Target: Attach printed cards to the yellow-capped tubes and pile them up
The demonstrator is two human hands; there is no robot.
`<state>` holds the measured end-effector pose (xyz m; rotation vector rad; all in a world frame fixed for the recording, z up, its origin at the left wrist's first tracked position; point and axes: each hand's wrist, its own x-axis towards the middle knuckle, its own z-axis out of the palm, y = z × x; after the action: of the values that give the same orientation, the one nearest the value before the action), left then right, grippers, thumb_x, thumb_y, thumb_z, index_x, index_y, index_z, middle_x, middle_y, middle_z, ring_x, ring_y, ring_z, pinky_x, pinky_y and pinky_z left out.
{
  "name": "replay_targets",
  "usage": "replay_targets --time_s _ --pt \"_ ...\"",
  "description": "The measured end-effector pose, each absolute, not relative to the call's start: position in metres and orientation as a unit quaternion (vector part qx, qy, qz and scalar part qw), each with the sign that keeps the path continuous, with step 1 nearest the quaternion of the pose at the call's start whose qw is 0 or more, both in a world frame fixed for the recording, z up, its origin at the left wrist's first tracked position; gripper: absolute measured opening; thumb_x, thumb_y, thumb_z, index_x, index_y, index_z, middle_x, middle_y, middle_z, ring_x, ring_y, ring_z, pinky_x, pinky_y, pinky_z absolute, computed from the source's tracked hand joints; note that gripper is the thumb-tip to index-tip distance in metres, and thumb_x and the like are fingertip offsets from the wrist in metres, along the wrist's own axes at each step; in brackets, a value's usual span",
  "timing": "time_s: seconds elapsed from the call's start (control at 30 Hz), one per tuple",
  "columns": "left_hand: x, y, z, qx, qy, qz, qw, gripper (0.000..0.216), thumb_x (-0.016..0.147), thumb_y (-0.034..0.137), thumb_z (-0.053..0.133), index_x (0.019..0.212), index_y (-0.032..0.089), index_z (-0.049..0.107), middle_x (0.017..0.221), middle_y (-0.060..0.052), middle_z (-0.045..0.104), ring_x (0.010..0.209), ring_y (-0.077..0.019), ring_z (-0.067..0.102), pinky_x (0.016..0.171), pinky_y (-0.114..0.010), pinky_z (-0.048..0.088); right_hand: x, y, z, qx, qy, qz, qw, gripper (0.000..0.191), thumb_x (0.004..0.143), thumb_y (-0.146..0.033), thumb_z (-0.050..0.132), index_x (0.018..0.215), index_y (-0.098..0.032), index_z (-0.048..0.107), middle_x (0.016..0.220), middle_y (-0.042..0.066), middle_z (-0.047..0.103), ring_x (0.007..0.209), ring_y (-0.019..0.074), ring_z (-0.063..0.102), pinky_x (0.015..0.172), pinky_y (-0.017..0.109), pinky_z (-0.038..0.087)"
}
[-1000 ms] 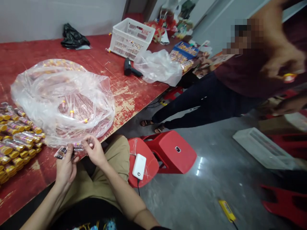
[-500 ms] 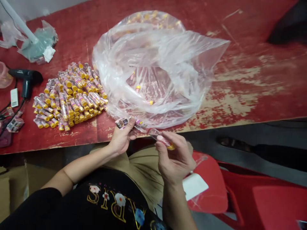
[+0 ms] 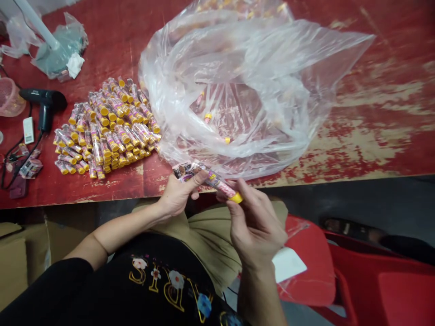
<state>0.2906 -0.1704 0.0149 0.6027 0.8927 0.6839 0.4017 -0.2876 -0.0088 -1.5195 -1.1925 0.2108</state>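
My right hand [image 3: 256, 224] pinches a small clear tube with a yellow cap [image 3: 222, 186] at its capped end. My left hand [image 3: 178, 192] holds the other end, where a printed label sleeve [image 3: 185, 170] sits on the tube. Both hands hover just off the near edge of the red table [image 3: 374, 117]. A large clear plastic bag [image 3: 244, 86] lies open right behind them, with a few loose tubes inside. To its left lies a pile of several labelled yellow-capped tubes [image 3: 105, 129].
A black heat gun [image 3: 44, 104] and its cable lie at the table's left, near a pink cup [image 3: 10, 96] and loose label sleeves [image 3: 30, 167]. A red plastic stool [image 3: 370, 280] stands at my right, a cardboard box [image 3: 16, 258] below left.
My head turned left and down, away from the other person to the table. The right hand drew the tube toward the left hand, and the label sleeve now sits over the tube.
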Motion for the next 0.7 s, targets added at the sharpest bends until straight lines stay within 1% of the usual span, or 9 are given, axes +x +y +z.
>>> replay_targets --time_s 0.07,0.13,0.17,0.27,0.33,0.4,0.5,0.57,0.7 --pt "0.29 -0.17 0.014 0.292 0.416 0.31 0.804 0.062 0.054 0.056 0.099 0.086 0.014 0.067 0.078 0.0 0.063 0.06 -0.0059 0.049 0.042 -0.021 0.025 0.4 -0.287 -0.008 -0.638 -0.479 0.09 0.596 0.052 0.091 -0.014 0.075 0.138 -0.034 0.071 0.119 0.007 0.079 0.103 0.0241 0.076 0.091 0.043 0.066" --pt "0.29 -0.168 0.013 0.295 0.415 0.301 0.806 0.063 0.055 0.058 0.098 0.088 0.013 0.069 0.077 0.0 0.063 0.058 -0.0055 0.047 0.042 -0.021 0.026 0.4 -0.285 -0.007 -0.63 -0.469 0.106 0.611 0.048 0.089 -0.014 0.077 0.132 -0.035 0.075 0.116 0.006 0.079 0.104 0.0239 0.076 0.092 0.042 0.065" --pt "0.289 -0.168 0.012 0.297 0.414 0.298 0.807 0.064 0.055 0.059 0.098 0.088 0.013 0.07 0.077 0.0 0.064 0.057 -0.005 0.046 0.042 -0.021 0.026 0.401 -0.285 -0.007 -0.625 -0.471 0.123 0.61 0.048 0.09 -0.015 0.076 0.134 -0.035 0.074 0.118 0.006 0.078 0.107 0.024 0.075 0.093 0.042 0.064" --pt "0.287 -0.166 0.011 0.31 0.409 0.291 0.808 0.066 0.054 0.061 0.097 0.09 0.012 0.072 0.076 0.0 0.065 0.053 -0.0034 0.042 0.041 -0.021 0.026 0.404 -0.284 -0.006 -0.615 -0.485 0.197 0.589 0.051 0.097 -0.016 0.066 0.145 -0.035 0.065 0.13 0.01 0.072 0.117 0.0237 0.071 0.096 0.041 0.064" --pt "0.286 -0.166 0.009 0.335 0.402 0.285 0.803 0.063 0.056 0.062 0.097 0.087 0.012 0.071 0.074 0.001 0.064 0.051 -0.003 0.041 0.041 -0.021 0.027 0.404 -0.283 -0.006 -0.617 -0.482 0.212 0.585 0.052 0.098 -0.015 0.064 0.145 -0.037 0.065 0.128 0.009 0.069 0.112 0.021 0.071 0.09 0.038 0.064" --pt "0.284 -0.168 0.007 0.368 0.394 0.272 0.797 0.059 0.062 0.062 0.094 0.084 0.013 0.071 0.073 0.0 0.064 0.05 -0.0034 0.043 0.041 -0.021 0.03 0.403 -0.28 -0.007 -0.624 -0.468 0.193 0.595 0.049 0.096 -0.014 0.068 0.138 -0.038 0.07 0.118 0.007 0.068 0.1 0.018 0.071 0.081 0.034 0.064" --pt "0.283 -0.172 0.006 0.39 0.384 0.26 0.795 0.057 0.068 0.062 0.091 0.093 0.013 0.075 0.079 -0.002 0.067 0.053 -0.0048 0.048 0.044 -0.021 0.035 0.399 -0.275 -0.009 -0.64 -0.444 0.141 0.611 0.043 0.092 -0.015 0.074 0.128 -0.037 0.077 0.104 0.004 0.069 0.092 0.0169 0.07 0.078 0.034 0.062" --pt "0.284 -0.173 0.007 0.387 0.386 0.259 0.796 0.058 0.067 0.062 0.091 0.094 0.014 0.076 0.08 -0.002 0.067 0.054 -0.0053 0.049 0.044 -0.021 0.036 0.397 -0.272 -0.009 -0.653 -0.434 0.105 0.611 0.038 0.09 -0.016 0.077 0.123 -0.036 0.08 0.098 0.004 0.07 0.089 0.0165 0.069 0.075 0.032 0.06" --pt "0.284 -0.173 0.011 0.378 0.391 0.266 0.796 0.056 0.063 0.061 0.094 0.086 0.014 0.073 0.074 0.0 0.063 0.055 -0.006 0.047 0.042 -0.021 0.035 0.394 -0.269 -0.009 -0.657 -0.434 0.063 0.613 0.035 0.088 -0.016 0.079 0.118 -0.034 0.082 0.091 0.003 0.071 0.083 0.0153 0.069 0.069 0.029 0.058"
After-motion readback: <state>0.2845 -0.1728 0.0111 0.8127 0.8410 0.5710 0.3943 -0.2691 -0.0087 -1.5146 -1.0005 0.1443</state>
